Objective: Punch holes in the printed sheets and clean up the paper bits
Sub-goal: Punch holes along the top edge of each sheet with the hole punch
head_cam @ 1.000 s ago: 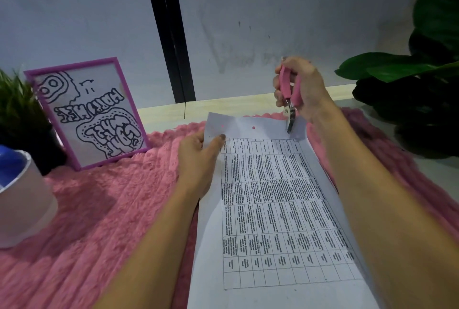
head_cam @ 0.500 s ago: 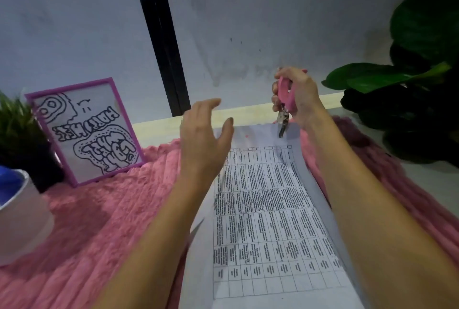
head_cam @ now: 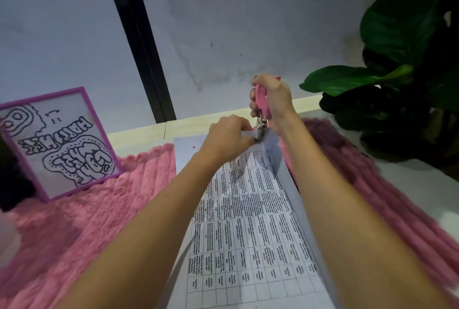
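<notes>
Squeezing pink-handled metal hole punch (head_cam: 261,102) upright in right grip (head_cam: 273,100); pinching far edge of white printed table sheet (head_cam: 248,221) with left grip (head_cam: 229,134), likely steadying it in the punch's mouth, atop fluffy pink mat (head_cam: 87,209).

Dim bluish light, soft shadows, motion blur low down, wide-angle bending at edges

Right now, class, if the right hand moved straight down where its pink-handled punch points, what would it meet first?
Likely the white printed sheet, at its far edge pinched by the left hand.
</notes>
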The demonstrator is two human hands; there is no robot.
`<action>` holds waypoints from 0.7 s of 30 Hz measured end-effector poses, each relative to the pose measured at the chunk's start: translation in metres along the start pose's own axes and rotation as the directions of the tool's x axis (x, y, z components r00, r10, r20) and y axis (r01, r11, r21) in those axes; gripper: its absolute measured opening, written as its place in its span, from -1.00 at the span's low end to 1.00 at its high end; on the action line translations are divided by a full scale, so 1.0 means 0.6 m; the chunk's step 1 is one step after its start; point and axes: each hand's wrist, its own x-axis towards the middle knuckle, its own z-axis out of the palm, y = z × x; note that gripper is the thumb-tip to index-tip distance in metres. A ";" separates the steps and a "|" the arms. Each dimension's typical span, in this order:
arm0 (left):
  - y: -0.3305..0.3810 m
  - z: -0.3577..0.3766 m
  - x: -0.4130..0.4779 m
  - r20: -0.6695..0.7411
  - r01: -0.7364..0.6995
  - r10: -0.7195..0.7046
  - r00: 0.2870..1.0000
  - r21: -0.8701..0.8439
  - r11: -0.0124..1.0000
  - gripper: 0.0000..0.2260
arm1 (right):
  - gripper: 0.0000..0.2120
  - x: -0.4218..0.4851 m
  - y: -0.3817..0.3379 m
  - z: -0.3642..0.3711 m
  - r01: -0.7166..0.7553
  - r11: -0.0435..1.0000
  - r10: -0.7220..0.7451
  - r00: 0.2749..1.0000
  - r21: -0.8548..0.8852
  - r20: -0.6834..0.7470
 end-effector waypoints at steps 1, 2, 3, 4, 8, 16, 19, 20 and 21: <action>0.000 0.002 0.001 -0.013 -0.011 0.011 1.000 0.001 1.000 -0.87 | -0.91 -0.001 -0.001 0.002 -0.004 1.000 0.004 1.000 -0.013 -0.018; 0.001 0.003 0.002 -0.023 -0.020 0.019 1.000 -0.005 1.000 -0.88 | -0.90 -0.002 -0.002 0.004 -0.010 1.000 0.009 0.999 -0.023 -0.035; 0.002 0.003 0.002 -0.026 -0.023 0.023 0.999 -0.020 1.000 -0.89 | -0.89 -0.002 -0.004 0.004 -0.016 0.999 0.015 0.999 -0.029 -0.050; 0.004 0.002 0.003 -0.024 -0.028 0.027 0.999 -0.036 0.999 -0.89 | -0.89 -0.002 -0.007 0.003 -0.021 0.999 0.018 0.998 -0.036 -0.062; 0.001 -0.006 0.004 0.020 -0.050 0.051 0.998 -0.060 0.997 -0.90 | -0.88 0.002 -0.024 -0.018 0.006 0.996 -0.014 0.996 -0.089 -0.090; -0.004 -0.026 -0.008 -0.017 -0.055 0.053 0.998 -0.161 0.985 -0.88 | -0.52 -0.010 -0.057 -0.097 -0.141 0.599 0.474 0.856 -0.788 0.207; -0.005 -0.041 -0.015 -0.107 -0.058 0.047 0.993 -0.102 0.993 -0.82 | -0.68 -0.018 -0.047 -0.097 -0.226 0.583 0.546 0.820 -0.780 0.171; -0.012 -0.048 -0.019 -0.184 -0.025 0.020 0.983 -0.024 0.999 -0.74 | -0.67 -0.018 -0.045 -0.094 -0.208 0.600 0.512 0.842 -0.772 0.171; -0.022 -0.056 -0.025 -0.263 0.047 -0.042 0.964 0.014 0.999 -0.60 | -0.67 -0.018 -0.044 -0.093 -0.191 0.628 0.480 0.858 -0.754 0.183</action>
